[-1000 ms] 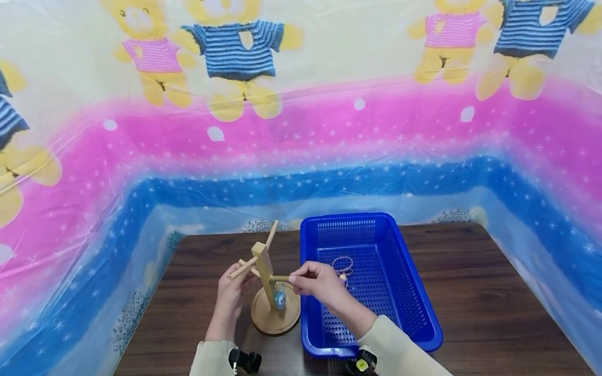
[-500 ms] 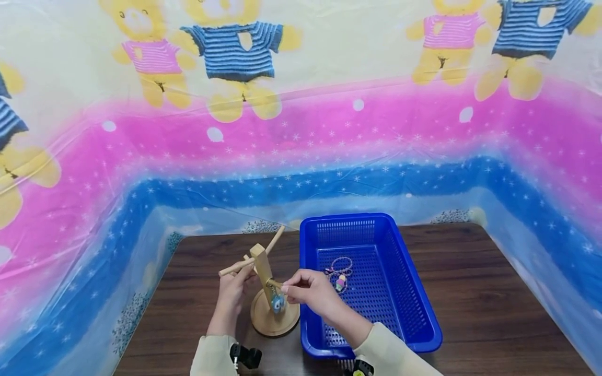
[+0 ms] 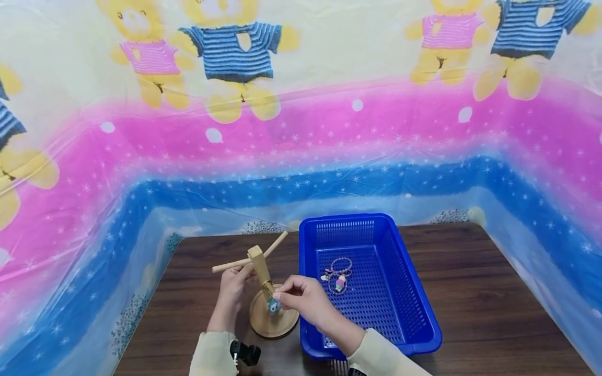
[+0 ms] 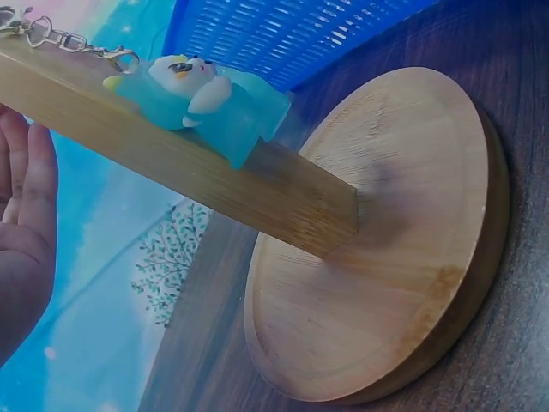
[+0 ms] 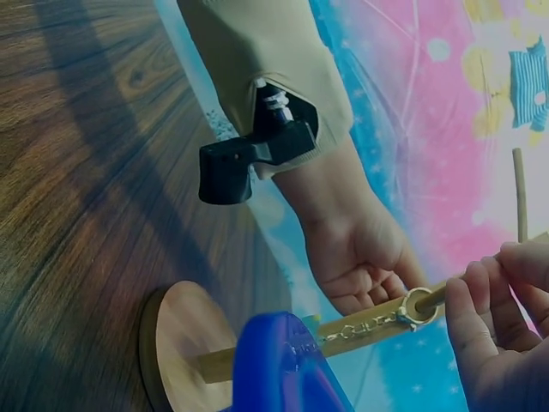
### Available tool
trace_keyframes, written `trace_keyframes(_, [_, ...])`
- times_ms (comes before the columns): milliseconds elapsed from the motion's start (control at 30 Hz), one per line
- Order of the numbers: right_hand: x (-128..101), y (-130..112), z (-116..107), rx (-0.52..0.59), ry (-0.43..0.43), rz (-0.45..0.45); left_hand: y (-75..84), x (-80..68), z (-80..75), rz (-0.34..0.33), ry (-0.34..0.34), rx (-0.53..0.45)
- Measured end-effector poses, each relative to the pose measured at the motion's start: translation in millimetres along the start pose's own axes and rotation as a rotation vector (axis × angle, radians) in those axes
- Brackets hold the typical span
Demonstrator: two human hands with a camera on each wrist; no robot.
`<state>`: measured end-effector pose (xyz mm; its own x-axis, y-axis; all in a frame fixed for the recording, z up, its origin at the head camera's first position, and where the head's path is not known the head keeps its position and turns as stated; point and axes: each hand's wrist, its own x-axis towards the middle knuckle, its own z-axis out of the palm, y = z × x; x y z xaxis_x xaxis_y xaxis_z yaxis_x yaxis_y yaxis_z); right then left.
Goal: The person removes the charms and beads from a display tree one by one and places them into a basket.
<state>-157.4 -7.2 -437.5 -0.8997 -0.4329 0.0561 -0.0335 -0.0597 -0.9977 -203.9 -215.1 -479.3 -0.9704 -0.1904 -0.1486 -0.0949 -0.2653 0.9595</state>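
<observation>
A wooden mug tree (image 3: 262, 271) with a square post, round base (image 4: 412, 232) and several pegs stands on the table, left of the basket. From a front peg a keychain hangs by its ring (image 5: 418, 309), close to the post. Its blue-and-white figure (image 4: 206, 99) lies against the post. My right hand (image 3: 303, 297) pinches that peg beyond the ring, as the right wrist view shows. At the post's left side my left hand (image 3: 232, 286) holds the mug tree under a peg; some fingertips are hidden behind the wood.
A blue plastic basket (image 3: 418, 292) stands right of the mug tree, under my right forearm. Inside lie bracelet-like loops with small charms (image 3: 340, 282). The brown table (image 3: 489, 297) meets a patterned cloth backdrop.
The mug tree has turned clockwise, seen from above. The peg with the keychain has swung toward me, and my right hand has moved left and nearer with it. The left hand stays nearly in place.
</observation>
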Motion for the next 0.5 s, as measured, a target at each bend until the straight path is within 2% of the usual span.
trace_keyframes(67, [-0.5, 0.6, 1.9, -0.012, 0.000, -0.013, -0.4, 0.9, 0.9, -0.001, -0.009, -0.001])
trace_keyframes(300, [-0.6, 0.4, 8.0, -0.057, -0.019, -0.045, -2.1, 2.9, 2.1, 0.013, -0.007, 0.105])
trace_keyframes(500, [-0.6, -0.7, 13.0, -0.074, -0.018, -0.036, -3.6, 5.4, 1.9, 0.016, 0.002, 0.137])
